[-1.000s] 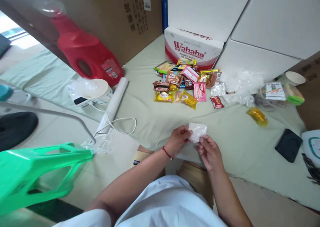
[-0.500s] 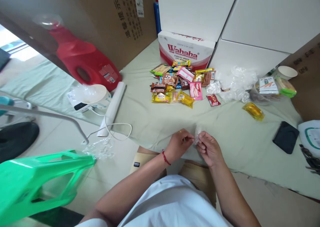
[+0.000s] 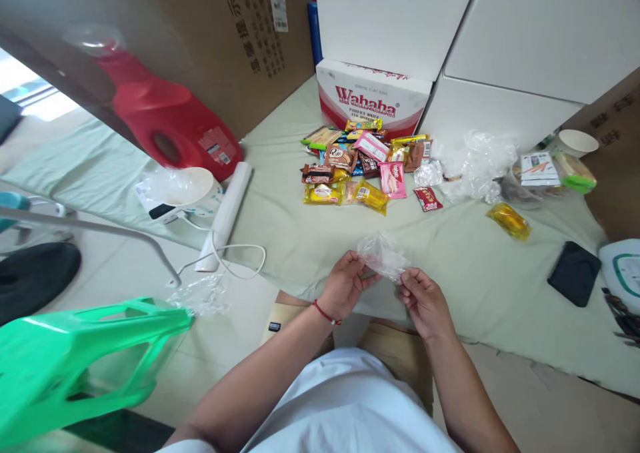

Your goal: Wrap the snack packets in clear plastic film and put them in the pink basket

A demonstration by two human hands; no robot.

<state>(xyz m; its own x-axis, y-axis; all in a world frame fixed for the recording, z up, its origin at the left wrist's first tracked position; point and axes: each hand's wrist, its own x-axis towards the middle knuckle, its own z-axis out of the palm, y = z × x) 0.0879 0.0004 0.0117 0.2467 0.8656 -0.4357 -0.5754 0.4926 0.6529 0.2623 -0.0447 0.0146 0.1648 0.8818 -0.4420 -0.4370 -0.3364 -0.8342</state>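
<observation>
Between my two hands a small clear plastic bag (image 3: 384, 256) is stretched out sideways over the front of the green cloth. My left hand (image 3: 347, 283), with a red cord bracelet at the wrist, pinches the bag's left end. The fingers of my right hand (image 3: 423, 298) are closed on its right end. Beyond the bag lies a pile of wrapped snacks, among them a pink packet (image 3: 393, 179), a yellow packet (image 3: 371, 196) and a brown packet (image 3: 341, 156). A small red packet (image 3: 427, 198) rests at the pile's right side.
Crumpled clear bags (image 3: 473, 166) lie right of the pile, near a yellow packet (image 3: 509, 221) and a black pouch (image 3: 574, 274). A Wahaha box (image 3: 373, 93) stands behind. To the left are a red jug (image 3: 170, 120), a paper cup (image 3: 200, 190), a white roll (image 3: 225, 216) and a green stool (image 3: 95, 353).
The clear bag was bunched up between my fingers and is now spread wide. My hands have moved apart, the left one turning palm up.
</observation>
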